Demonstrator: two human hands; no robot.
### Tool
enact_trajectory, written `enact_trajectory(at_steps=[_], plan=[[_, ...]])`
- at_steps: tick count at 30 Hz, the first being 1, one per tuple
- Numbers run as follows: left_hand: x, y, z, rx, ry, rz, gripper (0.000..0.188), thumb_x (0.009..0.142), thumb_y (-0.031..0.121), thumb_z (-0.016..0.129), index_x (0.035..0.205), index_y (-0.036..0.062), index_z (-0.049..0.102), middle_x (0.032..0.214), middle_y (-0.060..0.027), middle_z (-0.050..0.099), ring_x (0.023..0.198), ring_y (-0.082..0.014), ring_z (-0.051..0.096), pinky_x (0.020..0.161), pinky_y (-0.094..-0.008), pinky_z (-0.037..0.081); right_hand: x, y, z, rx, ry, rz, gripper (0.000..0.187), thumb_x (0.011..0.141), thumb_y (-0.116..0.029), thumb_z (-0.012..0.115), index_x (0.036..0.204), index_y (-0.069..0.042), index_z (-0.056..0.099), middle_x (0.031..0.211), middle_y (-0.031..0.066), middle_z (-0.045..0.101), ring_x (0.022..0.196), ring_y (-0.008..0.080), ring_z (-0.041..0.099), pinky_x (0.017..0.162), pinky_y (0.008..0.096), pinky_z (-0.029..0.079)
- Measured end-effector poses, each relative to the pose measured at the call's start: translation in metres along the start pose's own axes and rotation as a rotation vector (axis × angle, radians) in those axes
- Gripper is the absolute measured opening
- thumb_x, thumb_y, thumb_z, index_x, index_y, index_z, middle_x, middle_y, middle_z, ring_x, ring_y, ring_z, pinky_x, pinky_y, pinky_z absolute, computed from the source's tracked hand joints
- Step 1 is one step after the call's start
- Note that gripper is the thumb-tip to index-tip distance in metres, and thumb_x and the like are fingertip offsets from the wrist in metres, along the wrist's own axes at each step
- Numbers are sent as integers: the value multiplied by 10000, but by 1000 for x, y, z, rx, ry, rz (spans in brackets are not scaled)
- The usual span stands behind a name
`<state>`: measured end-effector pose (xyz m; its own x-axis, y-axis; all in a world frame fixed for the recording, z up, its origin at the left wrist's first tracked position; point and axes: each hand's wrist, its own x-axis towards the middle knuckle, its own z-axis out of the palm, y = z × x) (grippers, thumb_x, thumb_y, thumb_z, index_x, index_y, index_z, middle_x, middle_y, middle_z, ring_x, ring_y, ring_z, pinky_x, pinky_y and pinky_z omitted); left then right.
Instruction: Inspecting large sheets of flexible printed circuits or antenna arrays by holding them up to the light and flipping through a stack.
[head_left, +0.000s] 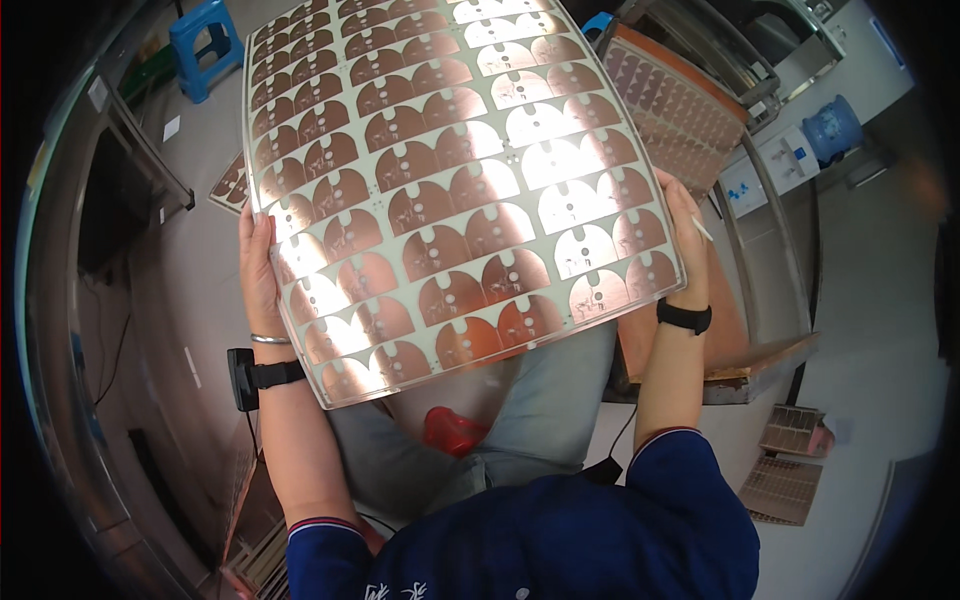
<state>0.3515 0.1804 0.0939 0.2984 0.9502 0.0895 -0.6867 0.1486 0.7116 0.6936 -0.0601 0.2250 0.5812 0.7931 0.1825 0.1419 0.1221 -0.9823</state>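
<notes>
I hold a large circuit board panel (470, 215) up in front of me, tilted, by its two sides. Rows of copper-coloured, arch-shaped pieces cover its pale green surface, and bright glare crosses it. My left hand (258, 265) is closed on the left edge, its thumb on top and the other fingers mostly hidden behind. On the right edge my right hand (686, 240) is closed too. A thin white stick (702, 229) pokes out by the fingers of that hand. The panel looks like a stack of thin sheets along its near edge, but I cannot tell.
More copper panels (680, 110) lean on a rack at the right. A blue stool (204, 48) stands far left, a water dispenser with a blue bottle (833, 130) far right. Patterned boards (785, 490) lie on the right floor. A red object (455, 430) shows between my legs.
</notes>
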Motion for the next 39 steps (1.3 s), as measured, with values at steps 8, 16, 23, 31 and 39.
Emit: enact_trajectory(at_steps=[8,16,23,31,39], plan=[[1,-4,3,-16,13,35,397,926,184,512,1295,82,405,1153,-58,543,1038,-120,512,884,-256,428,5,13,-19,-161,1,13,410,963,-305,435,1164,35,547,1073,81,597,969,132,549,851,259,430],[-7,2,3,-86,-2,46,312,926,167,520,1214,79,442,1068,-35,577,940,-83,563,806,-219,488,1,29,-11,-220,-32,-2,446,961,-313,428,1200,53,518,1123,116,582,1001,149,552,854,271,435],[-10,17,20,-120,-74,3,270,939,182,487,1180,78,423,1085,-60,563,962,-113,572,811,-241,512,6,38,-16,-157,-56,3,446,957,-310,441,1216,51,488,1106,117,588,970,139,575,815,256,464],[-5,14,18,-14,-34,19,296,931,156,479,1203,49,431,1175,-58,505,1112,-132,464,963,-289,374,8,61,-24,-25,-66,51,364,958,-271,448,1165,23,509,1074,94,599,951,134,581,811,262,473],[-14,15,21,-34,-139,-7,358,911,169,527,1233,58,417,1229,-57,478,1154,-138,433,992,-301,344,11,59,-18,252,46,219,299,944,-261,469,1088,-11,546,1055,81,606,937,158,591,798,297,497]])
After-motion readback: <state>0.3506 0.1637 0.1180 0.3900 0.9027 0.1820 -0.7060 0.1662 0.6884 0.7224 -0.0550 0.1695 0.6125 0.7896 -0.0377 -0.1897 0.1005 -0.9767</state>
